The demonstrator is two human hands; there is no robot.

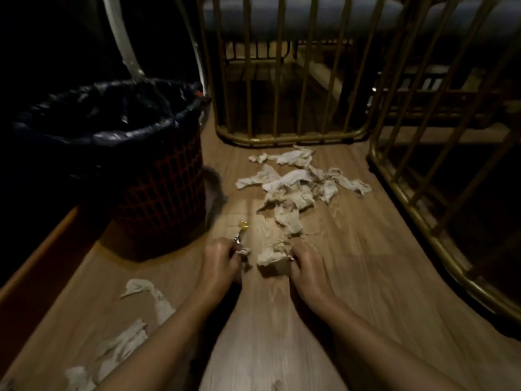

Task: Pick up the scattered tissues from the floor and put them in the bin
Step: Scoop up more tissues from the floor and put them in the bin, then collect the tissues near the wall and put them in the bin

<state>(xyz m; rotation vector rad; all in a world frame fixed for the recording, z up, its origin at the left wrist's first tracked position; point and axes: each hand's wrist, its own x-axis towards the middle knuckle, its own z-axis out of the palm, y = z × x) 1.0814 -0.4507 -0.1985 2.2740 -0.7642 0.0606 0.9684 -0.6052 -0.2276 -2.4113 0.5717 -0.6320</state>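
Crumpled white tissues lie in a loose pile (296, 182) on the wooden floor ahead of me, and more tissues (124, 342) trail along the lower left. My right hand (307, 263) is closed on one crumpled tissue (272, 256) at floor level. My left hand (220, 261) pinches a small tissue scrap (244, 252) together with a small wrapper with a yellow tip (242, 230). The bin (135, 153), a dark mesh basket lined with a black bag, stands to the left of both hands.
Gold metal railings (287, 136) close off the floor ahead and run down the right side (423, 227). A dark wooden edge (42, 249) borders the floor on the left, behind the bin. A white curved pipe (124, 43) rises behind the bin.
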